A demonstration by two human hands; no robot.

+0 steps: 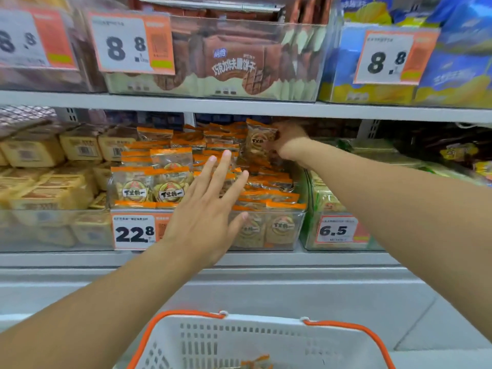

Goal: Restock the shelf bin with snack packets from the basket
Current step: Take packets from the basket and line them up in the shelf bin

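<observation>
We see the clear shelf bin (298,230) heaped with orange-topped snack packets (170,182), most lying flat. One packet (259,141) stands upright at the heap's 1 o'clock. The white basket (266,342) sits at 6 o'clock, holding one packet (257,363).

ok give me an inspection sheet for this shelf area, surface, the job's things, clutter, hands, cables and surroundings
Surface: grey shelf carrying clear bins side by side.
Job's things: middle bin, tagged 22.8, heaped with orange-topped snack packets; white basket with orange handles below, at least one packet visible in it at the bottom edge.
Clutter: nothing seen.
Hands: left hand open, fingers spread in front of the bin; right hand grips one packet upright at the back of the heap.
Cables: nothing seen.
Surroundings: yellow packs in the bin to the left, green packs in the bin tagged 6.5 to the right, brown and blue packs on the shelf above, tagged 8.8.
</observation>
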